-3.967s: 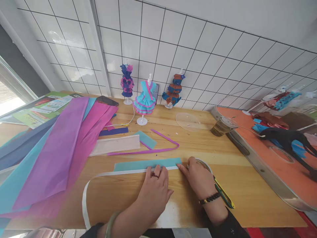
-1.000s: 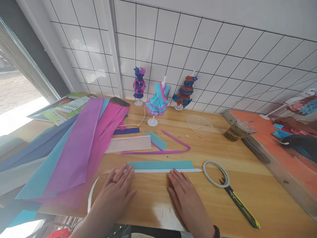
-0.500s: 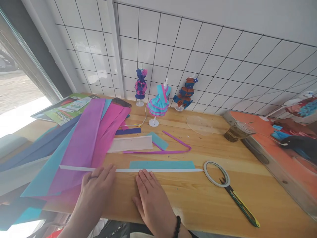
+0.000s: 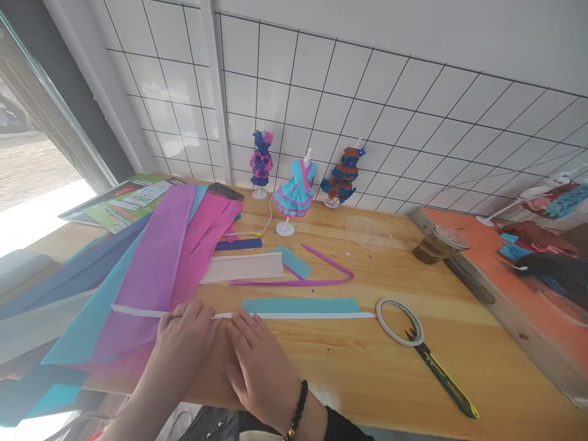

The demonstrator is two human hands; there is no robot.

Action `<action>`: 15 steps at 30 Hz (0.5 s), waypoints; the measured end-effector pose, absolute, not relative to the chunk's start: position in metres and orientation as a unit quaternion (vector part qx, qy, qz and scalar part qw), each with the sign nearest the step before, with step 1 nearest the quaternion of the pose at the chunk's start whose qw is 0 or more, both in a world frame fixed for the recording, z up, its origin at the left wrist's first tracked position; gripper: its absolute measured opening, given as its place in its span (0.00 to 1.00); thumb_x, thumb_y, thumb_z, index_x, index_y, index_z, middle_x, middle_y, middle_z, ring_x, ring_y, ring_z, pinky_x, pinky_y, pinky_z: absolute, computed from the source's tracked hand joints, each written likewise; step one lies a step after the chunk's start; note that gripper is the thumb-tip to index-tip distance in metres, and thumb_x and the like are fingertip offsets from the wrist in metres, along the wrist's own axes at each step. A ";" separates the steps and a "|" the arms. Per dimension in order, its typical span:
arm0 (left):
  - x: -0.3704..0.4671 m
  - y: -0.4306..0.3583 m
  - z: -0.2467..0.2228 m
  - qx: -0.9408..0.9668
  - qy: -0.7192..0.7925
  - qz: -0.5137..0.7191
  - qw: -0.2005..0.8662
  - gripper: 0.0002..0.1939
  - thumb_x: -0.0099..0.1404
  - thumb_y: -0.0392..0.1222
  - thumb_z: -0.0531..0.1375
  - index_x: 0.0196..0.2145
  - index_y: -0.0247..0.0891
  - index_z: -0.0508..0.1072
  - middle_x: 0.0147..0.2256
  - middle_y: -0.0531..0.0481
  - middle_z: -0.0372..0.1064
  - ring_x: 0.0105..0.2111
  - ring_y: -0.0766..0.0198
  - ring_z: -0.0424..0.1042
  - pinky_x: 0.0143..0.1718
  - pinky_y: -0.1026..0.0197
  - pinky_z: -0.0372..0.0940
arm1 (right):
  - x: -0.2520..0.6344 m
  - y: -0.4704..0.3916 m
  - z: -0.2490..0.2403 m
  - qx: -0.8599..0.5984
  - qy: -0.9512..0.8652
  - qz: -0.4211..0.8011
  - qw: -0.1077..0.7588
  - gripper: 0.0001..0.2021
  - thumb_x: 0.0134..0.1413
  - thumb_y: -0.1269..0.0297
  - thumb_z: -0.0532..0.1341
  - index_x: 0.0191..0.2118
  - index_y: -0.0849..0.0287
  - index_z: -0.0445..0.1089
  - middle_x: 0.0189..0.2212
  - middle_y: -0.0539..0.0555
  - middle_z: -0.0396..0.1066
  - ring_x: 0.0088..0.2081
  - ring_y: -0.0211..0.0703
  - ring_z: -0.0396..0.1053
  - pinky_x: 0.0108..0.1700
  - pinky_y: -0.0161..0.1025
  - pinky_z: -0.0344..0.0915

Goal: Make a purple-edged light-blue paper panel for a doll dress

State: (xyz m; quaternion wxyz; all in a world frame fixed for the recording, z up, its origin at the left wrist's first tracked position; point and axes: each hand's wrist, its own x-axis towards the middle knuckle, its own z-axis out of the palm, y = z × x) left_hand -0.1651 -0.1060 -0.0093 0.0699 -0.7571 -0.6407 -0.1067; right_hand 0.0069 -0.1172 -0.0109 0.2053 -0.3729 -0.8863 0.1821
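Note:
A white strip of tape [image 4: 316, 315] runs from a tape roll [image 4: 399, 322] along the near edge of a turquoise strip of crepe-like material [image 4: 301, 305]. My left hand [image 4: 187, 334] is closed on the tape with fingers bent; its thumb is hidden. Beyond it, the tape's free end lies over a purple sheet [image 4: 158, 251]. Close by on the right, my right hand [image 4: 261, 358] lies flat and open, fingertips on the tape at the turquoise strip's left end. Between the hands a short stretch of tape looks slightly lifted.
A utility knife [image 4: 448, 380] lies beside the roll, its top end by the ring. Dressed miniature stands, one in turquoise [image 4: 294, 193], line the tiled wall. Folded coloured sheets [image 4: 114, 269] cover the left. A purple strip [image 4: 328, 282] and a drink cup [image 4: 438, 245] are farther back.
My right hand has slid left along the tape, closer to my left hand. The left hand's fingers are more bunched, and the tape beside them has risen slightly.

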 end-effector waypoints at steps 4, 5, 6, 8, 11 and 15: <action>-0.168 -0.103 -0.011 -0.759 -0.645 -0.038 0.080 0.14 0.64 0.36 0.47 0.25 0.36 0.68 0.27 0.44 0.65 0.33 0.53 0.65 0.29 0.59 0.53 | 0.010 -0.116 -0.008 -0.383 -0.863 0.226 0.239 0.18 0.58 0.64 0.53 0.53 0.63 0.60 0.56 0.58 0.59 0.60 0.44 0.50 0.61 0.47 0.51; -0.169 -0.102 -0.010 -0.761 -0.644 -0.036 0.078 0.14 0.64 0.35 0.47 0.25 0.36 0.68 0.28 0.44 0.65 0.34 0.53 0.65 0.29 0.58 0.54 | 0.011 -0.116 -0.008 -0.385 -0.857 0.233 0.252 0.16 0.58 0.65 0.53 0.52 0.62 0.61 0.55 0.58 0.60 0.60 0.44 0.51 0.61 0.47 0.51; -0.170 -0.101 -0.008 -0.763 -0.641 -0.038 0.074 0.13 0.63 0.33 0.47 0.26 0.36 0.67 0.28 0.45 0.65 0.34 0.54 0.65 0.30 0.58 0.54 | 0.011 -0.115 -0.008 -0.388 -0.849 0.238 0.267 0.15 0.57 0.66 0.53 0.50 0.62 0.62 0.54 0.58 0.61 0.59 0.44 0.52 0.61 0.47 0.52; -0.173 -0.101 -0.004 -0.767 -0.636 -0.046 0.062 0.12 0.61 0.29 0.47 0.27 0.37 0.67 0.28 0.46 0.66 0.33 0.55 0.66 0.32 0.57 0.55 | 0.010 -0.115 -0.009 -0.398 -0.831 0.248 0.301 0.12 0.56 0.69 0.54 0.46 0.61 0.65 0.52 0.58 0.63 0.57 0.43 0.55 0.60 0.46 0.55; -0.177 -0.102 0.002 -0.772 -0.630 -0.069 0.053 0.12 0.58 0.26 0.47 0.27 0.38 0.67 0.27 0.48 0.67 0.33 0.56 0.67 0.35 0.56 0.56 | 0.008 -0.114 -0.010 -0.427 -0.792 0.255 0.354 0.10 0.56 0.73 0.53 0.41 0.59 0.66 0.47 0.58 0.67 0.52 0.43 0.61 0.55 0.45 0.61; -0.174 -0.105 0.005 -0.789 -0.576 -0.193 0.093 0.13 0.61 0.28 0.46 0.32 0.38 0.69 0.32 0.46 0.71 0.41 0.55 0.68 0.42 0.53 0.55 | 0.004 -0.109 -0.011 -0.473 -0.758 0.257 0.369 0.11 0.54 0.75 0.53 0.41 0.57 0.66 0.40 0.56 0.69 0.44 0.44 0.66 0.49 0.45 0.65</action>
